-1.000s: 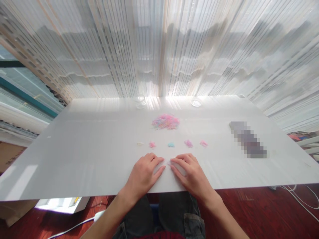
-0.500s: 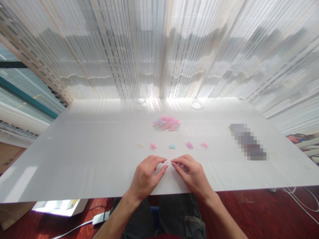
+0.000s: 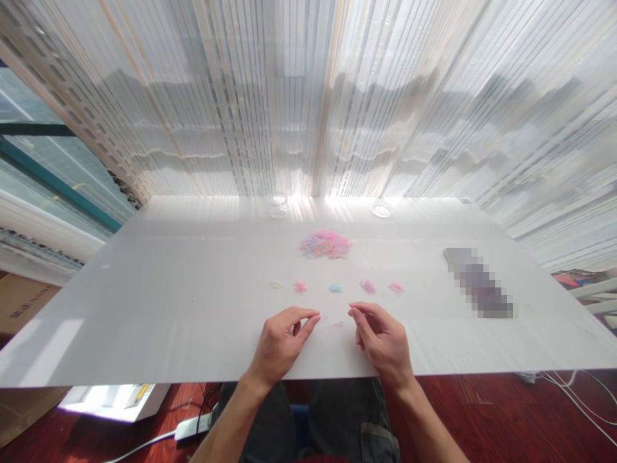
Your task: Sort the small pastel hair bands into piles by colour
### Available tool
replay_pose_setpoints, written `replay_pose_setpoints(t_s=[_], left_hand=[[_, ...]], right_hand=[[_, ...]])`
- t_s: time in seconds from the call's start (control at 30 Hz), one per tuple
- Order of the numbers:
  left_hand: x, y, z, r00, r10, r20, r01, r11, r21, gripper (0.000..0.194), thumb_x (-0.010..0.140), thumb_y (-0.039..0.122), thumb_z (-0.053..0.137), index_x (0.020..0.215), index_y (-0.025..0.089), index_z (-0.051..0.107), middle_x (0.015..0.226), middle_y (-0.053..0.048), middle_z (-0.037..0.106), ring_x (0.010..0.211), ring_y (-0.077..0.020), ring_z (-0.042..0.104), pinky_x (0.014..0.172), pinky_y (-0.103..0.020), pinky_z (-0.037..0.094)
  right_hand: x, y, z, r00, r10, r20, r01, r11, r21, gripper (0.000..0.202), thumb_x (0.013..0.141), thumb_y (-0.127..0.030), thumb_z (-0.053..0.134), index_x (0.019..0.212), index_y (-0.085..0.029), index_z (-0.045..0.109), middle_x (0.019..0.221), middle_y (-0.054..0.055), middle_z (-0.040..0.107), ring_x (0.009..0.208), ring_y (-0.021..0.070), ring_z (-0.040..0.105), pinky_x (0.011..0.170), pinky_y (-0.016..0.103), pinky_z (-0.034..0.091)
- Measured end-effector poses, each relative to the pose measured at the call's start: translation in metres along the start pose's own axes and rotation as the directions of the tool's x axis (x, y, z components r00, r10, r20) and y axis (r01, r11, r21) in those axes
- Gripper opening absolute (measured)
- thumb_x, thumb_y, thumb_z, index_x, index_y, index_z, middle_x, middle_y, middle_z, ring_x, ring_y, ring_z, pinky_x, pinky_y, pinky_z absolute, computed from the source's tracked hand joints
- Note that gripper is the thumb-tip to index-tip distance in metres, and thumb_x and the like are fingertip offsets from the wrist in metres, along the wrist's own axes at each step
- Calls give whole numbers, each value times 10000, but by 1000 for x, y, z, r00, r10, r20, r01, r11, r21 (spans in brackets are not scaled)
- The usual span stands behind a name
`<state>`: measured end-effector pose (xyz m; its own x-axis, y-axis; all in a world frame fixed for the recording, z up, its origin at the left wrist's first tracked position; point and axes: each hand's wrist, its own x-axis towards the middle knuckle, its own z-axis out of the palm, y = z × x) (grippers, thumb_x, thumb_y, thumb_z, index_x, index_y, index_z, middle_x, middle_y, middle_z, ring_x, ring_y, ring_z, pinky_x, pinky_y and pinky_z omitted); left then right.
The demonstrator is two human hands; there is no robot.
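My left hand is closed in a pinch on a thin pale rubber band at its fingertips, low over the table. My right hand also pinches, thumb against forefinger; anything between those fingertips is too small to make out. Between the hands lie a few thin pinkish bands. Beyond them runs a row of small heaps of bands: cream, pink, blue, purple and light pink. Farther back sits a larger mixed-colour pile.
A clear round container and a clear round lid stand at the back of the white table, by the curtain. At the right is a pixelated dark object. A power strip lies on the floor.
My hands have drawn apart, the right one moving rightward with its fingers closing more tightly. The bands on the table between them now show. The view has shifted slightly.
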<state>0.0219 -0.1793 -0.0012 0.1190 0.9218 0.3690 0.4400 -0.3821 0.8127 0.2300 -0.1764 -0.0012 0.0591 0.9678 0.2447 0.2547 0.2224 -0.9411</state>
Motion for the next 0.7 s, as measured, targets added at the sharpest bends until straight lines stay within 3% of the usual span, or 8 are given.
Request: replay_pose_setpoints(t_s=[0.1,0.17,0.3,0.43,0.5,0.7], left_hand=[[1,2,-1,999,-24,-22,24,1000,-17,134,963,259,665,950,189,778,886,-45,795,609,-113,612,614,-228,534],[2,3,-1,999,-35,-31,34,999,-22,136,960,257,666,944,189,783,884,-46,798,605,-113,614,619,-228,540],[2,3,-2,999,-37,-35,36,999,-26,154,960,279,668,932,187,788,872,-51,801,605,-119,622,626,-236,553],[1,2,-2,1000,-3,12,3,1000,-27,169,969,292,661,949,184,790,882,-66,801,634,-132,641,624,-243,552],[0,2,-2,999,37,34,-37,999,-19,165,974,284,657,969,185,788,881,-68,797,642,-134,639,623,-246,548],[-1,3,-3,992,106,67,-106,994,-8,152,979,270,655,989,190,784,868,-57,792,625,-124,610,635,-246,546]], right_hand=[[-2,1,-2,992,112,-53,-111,993,30,339,934,-509,652,861,-182,707,527,-34,616,318,94,480,322,213,380],[-3,0,-3,993,103,-55,-104,995,-13,396,959,-523,603,767,-187,687,427,-62,510,305,93,446,333,211,359],[-3,-4,-4,998,-63,2,63,983,-174,434,1007,-457,526,692,-190,660,449,-57,463,379,95,440,415,221,390],[0,-8,1,951,-276,137,303,916,-261,191,963,-347,629,976,-188,733,646,-20,587,532,113,542,523,227,487],[0,-8,3,913,-363,187,402,879,-258,172,950,-303,658,1067,-201,731,738,7,635,634,131,609,598,244,541],[-2,-8,7,878,-436,197,474,849,-233,109,949,-181,651,1013,-206,736,817,43,693,740,151,677,664,259,584]])
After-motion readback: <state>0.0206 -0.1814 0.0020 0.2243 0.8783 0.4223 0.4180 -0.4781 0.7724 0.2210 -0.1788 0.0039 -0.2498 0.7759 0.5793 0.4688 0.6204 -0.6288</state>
